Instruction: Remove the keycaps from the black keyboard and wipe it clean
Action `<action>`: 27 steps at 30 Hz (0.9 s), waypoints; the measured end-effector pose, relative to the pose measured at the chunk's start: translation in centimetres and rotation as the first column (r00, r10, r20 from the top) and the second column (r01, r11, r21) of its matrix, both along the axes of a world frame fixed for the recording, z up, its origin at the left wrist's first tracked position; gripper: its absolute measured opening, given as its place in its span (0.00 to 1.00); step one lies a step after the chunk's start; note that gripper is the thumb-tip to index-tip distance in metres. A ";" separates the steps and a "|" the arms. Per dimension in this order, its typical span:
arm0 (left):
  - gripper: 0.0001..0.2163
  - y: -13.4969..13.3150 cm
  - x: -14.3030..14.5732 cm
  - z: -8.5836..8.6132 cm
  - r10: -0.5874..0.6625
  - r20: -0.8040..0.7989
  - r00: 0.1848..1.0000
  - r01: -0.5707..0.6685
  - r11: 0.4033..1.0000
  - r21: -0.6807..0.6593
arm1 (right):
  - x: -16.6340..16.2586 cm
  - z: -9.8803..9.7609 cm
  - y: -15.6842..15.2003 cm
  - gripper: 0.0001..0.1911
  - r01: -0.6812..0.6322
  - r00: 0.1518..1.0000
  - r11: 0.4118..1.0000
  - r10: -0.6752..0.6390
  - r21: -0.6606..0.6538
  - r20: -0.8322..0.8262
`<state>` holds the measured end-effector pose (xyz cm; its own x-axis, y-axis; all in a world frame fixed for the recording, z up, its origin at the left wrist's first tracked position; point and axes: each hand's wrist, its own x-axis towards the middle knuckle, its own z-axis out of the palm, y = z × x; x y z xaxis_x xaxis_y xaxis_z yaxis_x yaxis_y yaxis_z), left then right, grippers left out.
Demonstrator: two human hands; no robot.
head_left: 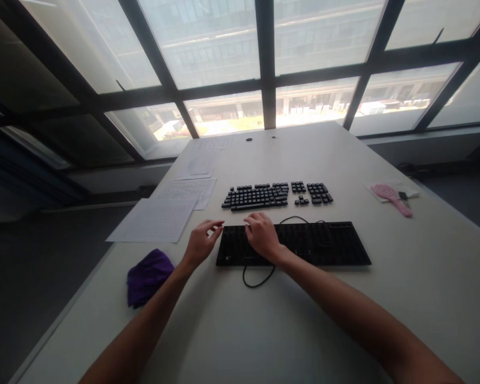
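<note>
A black keyboard base (320, 244) with its keycaps taken off lies on the white table (264, 325), its cable (260, 280) looping toward me. Behind it the removed black keycaps (276, 195) are laid out in keyboard order. My right hand (262, 236) rests on the left part of the base, fingers curled down onto it; whether it holds anything is hidden. My left hand (202, 242) hovers just off the base's left end, thumb and fingers held slightly apart with nothing visible between them.
A purple cloth (148, 277) lies near the left table edge. Printed paper sheets (160, 216) spread over the far left. A pink brush (390, 196) and small items sit at the right. Large windows stand beyond the table's far edge.
</note>
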<state>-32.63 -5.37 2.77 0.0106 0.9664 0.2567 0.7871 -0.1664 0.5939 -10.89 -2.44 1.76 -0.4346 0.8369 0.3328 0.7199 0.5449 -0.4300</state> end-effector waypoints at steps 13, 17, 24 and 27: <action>0.07 9.1 1.4 -2.8 0.037 -0.252 0.967 -0.009 0.994 0.113 | 0.8 -0.2 7.4 0.13 -0.019 0.977 1.000 0.024 -0.024 0.213; 0.04 8.9 1.4 -2.6 0.003 -0.235 0.972 0.017 0.996 0.084 | 0.8 -0.5 7.6 0.10 -0.020 0.977 1.000 0.024 -0.023 0.212; 0.04 8.4 1.5 -1.3 -0.002 -0.152 0.988 0.005 1.000 0.024 | 0.8 0.1 7.8 0.08 -0.026 0.981 0.999 0.032 -0.033 0.192; 0.11 6.1 1.4 -0.1 0.000 -0.077 0.997 0.000 1.000 0.003 | 1.6 0.7 6.6 0.07 -0.013 0.989 1.000 0.015 -0.015 0.150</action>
